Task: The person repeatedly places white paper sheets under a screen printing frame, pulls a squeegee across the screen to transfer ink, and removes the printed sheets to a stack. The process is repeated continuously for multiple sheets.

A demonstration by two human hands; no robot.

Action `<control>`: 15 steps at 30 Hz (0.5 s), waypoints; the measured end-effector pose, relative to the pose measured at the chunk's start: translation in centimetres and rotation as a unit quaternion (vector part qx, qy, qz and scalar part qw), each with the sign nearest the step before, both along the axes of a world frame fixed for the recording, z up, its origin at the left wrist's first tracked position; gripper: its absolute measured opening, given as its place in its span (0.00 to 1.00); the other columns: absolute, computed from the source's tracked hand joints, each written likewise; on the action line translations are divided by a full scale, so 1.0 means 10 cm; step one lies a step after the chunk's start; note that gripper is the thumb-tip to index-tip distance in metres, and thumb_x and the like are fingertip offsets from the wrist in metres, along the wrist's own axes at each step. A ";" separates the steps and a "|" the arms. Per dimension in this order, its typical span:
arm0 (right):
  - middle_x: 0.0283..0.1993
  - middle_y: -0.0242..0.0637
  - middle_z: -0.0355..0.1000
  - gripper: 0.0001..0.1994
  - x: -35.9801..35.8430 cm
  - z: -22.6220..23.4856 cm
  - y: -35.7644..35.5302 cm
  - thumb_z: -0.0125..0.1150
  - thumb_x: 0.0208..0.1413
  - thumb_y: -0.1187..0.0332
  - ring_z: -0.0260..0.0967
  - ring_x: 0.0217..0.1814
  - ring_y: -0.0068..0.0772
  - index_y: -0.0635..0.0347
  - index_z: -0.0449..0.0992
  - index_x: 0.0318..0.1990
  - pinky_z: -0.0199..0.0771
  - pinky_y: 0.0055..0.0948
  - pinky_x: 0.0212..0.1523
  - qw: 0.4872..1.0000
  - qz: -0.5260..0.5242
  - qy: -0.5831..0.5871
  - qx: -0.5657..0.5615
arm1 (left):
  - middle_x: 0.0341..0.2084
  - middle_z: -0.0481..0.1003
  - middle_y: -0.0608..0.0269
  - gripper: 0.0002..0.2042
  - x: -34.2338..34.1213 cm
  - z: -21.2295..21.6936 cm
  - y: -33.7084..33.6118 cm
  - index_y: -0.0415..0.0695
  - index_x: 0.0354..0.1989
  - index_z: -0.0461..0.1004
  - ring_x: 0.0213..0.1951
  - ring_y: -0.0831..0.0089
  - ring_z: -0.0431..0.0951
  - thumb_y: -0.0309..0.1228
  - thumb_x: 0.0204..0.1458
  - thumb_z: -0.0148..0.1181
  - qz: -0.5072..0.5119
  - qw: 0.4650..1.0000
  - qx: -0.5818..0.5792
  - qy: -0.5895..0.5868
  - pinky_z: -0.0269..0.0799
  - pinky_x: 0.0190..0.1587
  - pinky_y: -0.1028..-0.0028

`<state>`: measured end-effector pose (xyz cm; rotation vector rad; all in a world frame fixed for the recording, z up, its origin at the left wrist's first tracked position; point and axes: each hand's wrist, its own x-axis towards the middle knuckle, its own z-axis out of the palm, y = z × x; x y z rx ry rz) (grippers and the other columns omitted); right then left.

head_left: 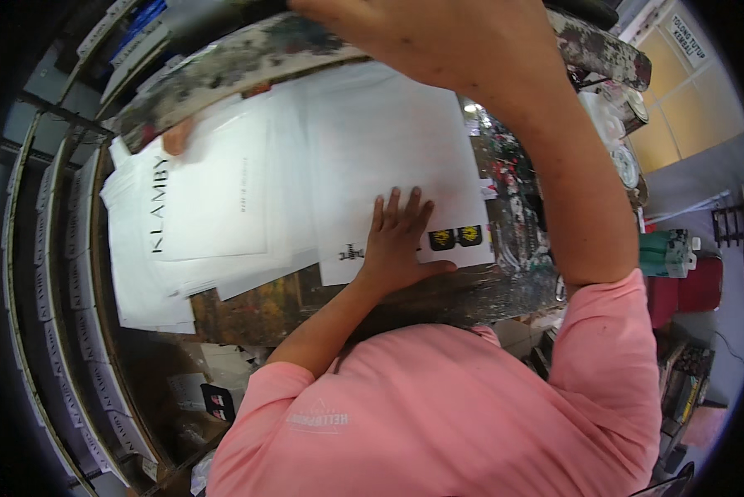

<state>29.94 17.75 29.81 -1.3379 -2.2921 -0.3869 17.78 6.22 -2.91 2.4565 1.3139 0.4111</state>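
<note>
Two hands at work over a crowded, paint-stained bench (504, 273). Little open room: white sheets (223, 215) fanned across the left and middle, overlapping, their lower corners hanging past the dark wooden edge; racks of more stacked sheets (57, 273) curving down the far left. Nearer sheet (388, 141) lying flat, its right edge just short of the spattered strip of bench, its bottom edge carrying two small yellow-and-black printed marks (455, 238).

Left hand (397, 240) spread wide and flat, fingers fanned, palm pressed on the lower part of that nearer sheet, just beside the printed marks; gripping nothing, only pinning. Right hand (413, 33) raised at the top, on the paint-crusted frame (223, 70) tilted up over the sheets; probably closed over its rim, though fingers hidden from here, so hard to say for sure.

Bench top dark, caked with old colour. To the right, paint tins (624, 108) and a second crusted bar (599, 50); further right a red box (691, 290), a pale wall and grey floor.
</note>
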 end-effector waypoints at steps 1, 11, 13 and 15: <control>0.27 0.52 0.78 0.26 0.01 0.01 0.01 0.51 0.63 0.51 0.77 0.34 0.57 0.68 0.80 0.27 0.71 0.55 0.48 0.999 0.016 0.019 0.038 | 0.79 0.55 0.40 0.61 0.17 -0.04 0.02 0.39 0.76 0.65 0.80 0.34 0.47 0.80 0.43 0.62 0.003 0.999 0.036 -0.028 0.35 0.80 0.36; 0.27 0.53 0.78 0.27 0.04 0.02 0.11 0.51 0.63 0.50 0.77 0.34 0.57 0.68 0.80 0.28 0.72 0.54 0.49 0.990 0.038 0.063 0.124 | 0.77 0.58 0.42 0.61 0.78 -0.16 0.00 0.41 0.76 0.65 0.77 0.32 0.53 0.81 0.43 0.60 -0.026 0.997 0.059 -0.038 0.30 0.75 0.25; 0.27 0.53 0.78 0.27 -0.01 0.05 0.07 0.51 0.63 0.49 0.77 0.34 0.58 0.68 0.80 0.28 0.72 0.54 0.50 0.991 0.025 0.062 0.120 | 0.77 0.58 0.42 0.60 0.76 -0.14 0.01 0.42 0.75 0.66 0.77 0.32 0.53 0.80 0.44 0.60 -0.035 0.998 0.049 -0.037 0.32 0.75 0.25; 0.27 0.53 0.78 0.27 -0.09 0.11 0.04 0.51 0.63 0.49 0.77 0.34 0.58 0.68 0.80 0.28 0.72 0.54 0.50 0.993 -0.006 0.054 0.103 | 0.77 0.59 0.43 0.59 0.76 -0.18 0.00 0.42 0.75 0.67 0.76 0.32 0.54 0.80 0.44 0.60 -0.040 0.997 0.050 -0.041 0.33 0.76 0.25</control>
